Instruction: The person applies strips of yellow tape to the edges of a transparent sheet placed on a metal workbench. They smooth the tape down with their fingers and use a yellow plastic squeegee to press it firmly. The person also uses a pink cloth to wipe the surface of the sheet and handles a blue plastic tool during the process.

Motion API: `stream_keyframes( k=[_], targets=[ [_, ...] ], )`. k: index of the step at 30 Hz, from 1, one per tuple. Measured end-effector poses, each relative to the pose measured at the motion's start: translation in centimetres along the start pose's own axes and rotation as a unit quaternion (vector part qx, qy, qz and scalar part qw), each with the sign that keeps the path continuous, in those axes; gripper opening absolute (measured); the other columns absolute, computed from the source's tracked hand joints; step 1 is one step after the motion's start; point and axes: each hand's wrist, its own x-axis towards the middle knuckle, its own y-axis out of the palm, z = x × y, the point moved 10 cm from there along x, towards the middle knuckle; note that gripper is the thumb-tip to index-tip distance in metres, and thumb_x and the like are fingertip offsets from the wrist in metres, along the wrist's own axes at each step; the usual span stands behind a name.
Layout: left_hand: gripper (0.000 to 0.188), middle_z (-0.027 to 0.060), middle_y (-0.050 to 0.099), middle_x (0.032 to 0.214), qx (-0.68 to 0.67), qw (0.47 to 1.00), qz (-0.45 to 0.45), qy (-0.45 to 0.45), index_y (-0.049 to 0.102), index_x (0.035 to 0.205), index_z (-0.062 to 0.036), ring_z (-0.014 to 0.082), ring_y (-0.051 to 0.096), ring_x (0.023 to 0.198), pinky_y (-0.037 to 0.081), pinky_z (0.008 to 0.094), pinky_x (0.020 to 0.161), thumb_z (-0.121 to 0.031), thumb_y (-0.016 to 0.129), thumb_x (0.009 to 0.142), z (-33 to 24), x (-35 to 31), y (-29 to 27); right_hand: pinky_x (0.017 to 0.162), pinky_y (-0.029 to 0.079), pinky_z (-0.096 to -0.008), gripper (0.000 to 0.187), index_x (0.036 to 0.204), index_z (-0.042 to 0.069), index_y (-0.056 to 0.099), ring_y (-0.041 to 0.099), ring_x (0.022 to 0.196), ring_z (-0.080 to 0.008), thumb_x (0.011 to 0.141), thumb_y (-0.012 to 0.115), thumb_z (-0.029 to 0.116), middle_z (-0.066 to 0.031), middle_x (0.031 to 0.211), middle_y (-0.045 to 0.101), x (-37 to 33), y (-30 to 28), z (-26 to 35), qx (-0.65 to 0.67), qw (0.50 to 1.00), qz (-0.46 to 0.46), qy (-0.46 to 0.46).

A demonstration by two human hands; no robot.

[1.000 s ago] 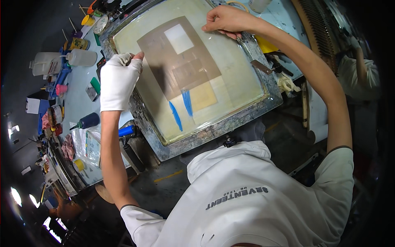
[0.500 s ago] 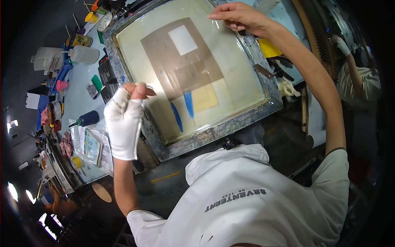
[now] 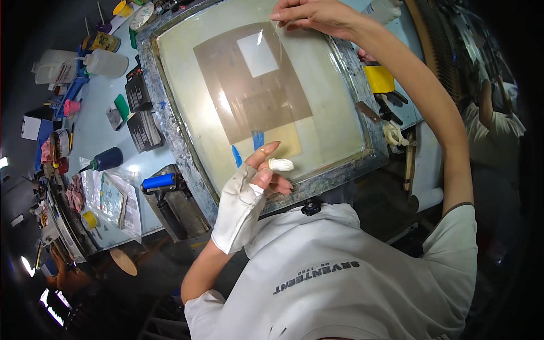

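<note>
A printing screen (image 3: pixel 340 113) with a paint-stained frame lies in front of me, its pale mesh carrying a brown rectangle (image 3: pixel 218 73) with a white patch (image 3: pixel 258 55). Over the mesh's far side, my right hand (image 3: pixel 317 16) is bare, finger and thumb pinched on what looks like a thin clear film (image 3: pixel 279 48); only its glints show. My left hand (image 3: pixel 241 195) wears a white glove with bare fingertips, though one finger is covered in white. Its fingers are apart above the screen's near edge, by two blue strips (image 3: pixel 258 140), and hold nothing.
Left of the screen are black boxes (image 3: pixel 144 131), a blue-roller tool (image 3: pixel 158 182), a dark squeeze bottle (image 3: pixel 106 159) and a white bottle (image 3: pixel 106 62). To the right sit a yellow container (image 3: pixel 379 79), dark-handled tools (image 3: pixel 390 110) and a paper roll (image 3: pixel 426 199).
My left hand has moved right and nearer to me, from the screen's left edge, and its fingers have spread. My right hand has shifted a little left and away, still pinched.
</note>
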Motion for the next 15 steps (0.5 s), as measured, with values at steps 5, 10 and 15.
stream_keyframes(
  k=[5,10,15],
  targets=[
    [0.082,0.0135,0.063,0.118,-0.111,0.992,0.033,-0.048,0.030,0.158,0.0044,0.0189,0.064,0.098,0.050,0.0309,0.094,-0.040,0.067,0.099,2.1,0.7,3.0,0.068,0.051,-0.0235,0.019,0.104,0.004,0.072,0.064,0.078,-0.0087,0.089,0.079,0.013,-0.0025,0.089,0.069,0.3,0.2,1.0,-0.217,0.973,-0.068,-0.023],
    [0.080,0.0141,0.065,0.116,-0.110,0.993,0.022,-0.042,0.032,0.157,0.0050,0.0197,0.065,0.097,0.049,0.0300,0.093,-0.039,0.067,0.100,2.2,0.3,2.6,0.067,0.051,-0.0241,0.021,0.103,0.005,0.072,0.063,0.076,-0.0078,0.089,0.081,0.017,-0.0005,0.088,0.067,-0.5,0.3,2.3,-0.252,0.966,-0.054,-0.020],
    [0.062,0.0165,0.064,0.122,-0.106,0.992,0.060,-0.039,0.036,0.155,0.0024,0.0182,0.065,0.102,0.048,0.0337,0.100,-0.032,0.056,0.107,2.9,-0.1,2.4,0.067,0.051,-0.0244,0.025,0.108,0.003,0.072,0.062,0.076,-0.0079,0.089,0.081,0.017,-0.0004,0.090,0.068,-3.2,1.1,4.5,-0.264,0.963,-0.055,0.001]
  ],
)
